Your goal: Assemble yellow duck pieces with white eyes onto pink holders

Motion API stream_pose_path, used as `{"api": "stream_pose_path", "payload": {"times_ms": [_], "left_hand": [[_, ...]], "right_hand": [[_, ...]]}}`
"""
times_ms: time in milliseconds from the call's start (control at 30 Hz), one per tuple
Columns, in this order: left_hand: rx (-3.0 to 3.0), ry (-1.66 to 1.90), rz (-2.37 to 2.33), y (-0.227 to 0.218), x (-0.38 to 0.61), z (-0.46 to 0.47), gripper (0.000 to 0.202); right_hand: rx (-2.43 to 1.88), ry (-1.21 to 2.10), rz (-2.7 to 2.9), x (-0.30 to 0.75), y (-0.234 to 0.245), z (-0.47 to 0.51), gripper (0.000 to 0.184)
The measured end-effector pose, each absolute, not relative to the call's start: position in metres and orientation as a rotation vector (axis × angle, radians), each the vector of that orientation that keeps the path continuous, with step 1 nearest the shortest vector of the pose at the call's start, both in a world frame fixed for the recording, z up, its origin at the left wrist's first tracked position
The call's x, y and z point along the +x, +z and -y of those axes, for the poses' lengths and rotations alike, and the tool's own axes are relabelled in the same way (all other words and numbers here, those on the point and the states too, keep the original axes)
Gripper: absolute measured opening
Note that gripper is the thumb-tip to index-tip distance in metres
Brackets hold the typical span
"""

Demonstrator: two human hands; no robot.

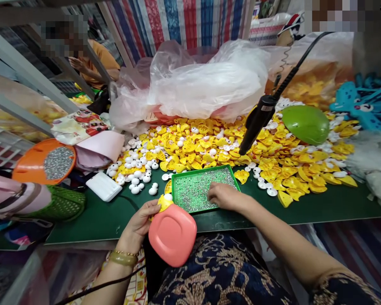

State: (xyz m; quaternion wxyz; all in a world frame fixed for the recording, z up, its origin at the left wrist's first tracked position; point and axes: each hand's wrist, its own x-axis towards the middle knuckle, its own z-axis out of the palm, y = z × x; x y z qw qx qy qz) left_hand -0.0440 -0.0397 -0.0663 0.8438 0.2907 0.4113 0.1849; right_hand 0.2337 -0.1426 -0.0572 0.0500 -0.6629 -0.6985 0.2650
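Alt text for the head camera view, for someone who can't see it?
Left hand holds a pink plastic piece; right hand touches silver beads in a green tray, beside heaped yellow and white plastic parts.

Two hands (136, 222) (225, 197), one green tray (203, 170), one coral-pink plastic disc (173, 235), one orange dish (28, 163), one white case (103, 186), one black corded tool (260, 123), one green oval shell (305, 125), and perhaps hundreds of yellow duck pieces (193, 144), too heaped to count

Yellow duck pieces (190, 146) are glossy plastic; the green tray (174, 190) is matt plastic.
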Motion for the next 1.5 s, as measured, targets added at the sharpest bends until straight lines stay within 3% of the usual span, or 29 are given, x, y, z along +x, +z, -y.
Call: {"api": "stream_pose_path", "payload": {"times_ms": [167,400,733,933,1033,1133,1333,1500], "left_hand": [[0.54,0.388,-1.021,-0.065,-0.054,0.044,0.024],[0.533,0.435,-1.179,-0.058,-0.046,0.041,0.023],[0.565,0.381,-1.048,-0.058,-0.044,0.039,0.025],[0.568,0.409,-1.032,-0.067,-0.045,0.036,0.024],[0.57,0.417,-1.026,-0.07,-0.047,0.035,0.023],[0.583,0.42,-1.014,-0.072,-0.046,0.035,0.024],[0.568,0.469,-1.072,-0.059,-0.048,0.033,0.023],[0.656,0.538,-0.996,-0.015,-0.05,0.026,0.027]], "right_hand": [[-2.283,0.718,1.935,0.247,-0.058,0.156,0.017],[-2.047,0.719,1.986,0.172,-0.07,0.118,0.02],[-2.363,0.461,1.654,0.238,-0.078,0.112,0.032],[-1.913,0.629,1.953,0.192,-0.074,0.136,0.017],[-1.854,0.38,1.604,0.215,-0.08,0.159,0.023],[-2.087,0.152,1.125,0.253,-0.092,0.18,0.029],[-2.229,0.402,1.082,0.263,-0.111,0.189,0.035],[-2.123,0.483,1.056,0.255,-0.118,0.187,0.036]]}}
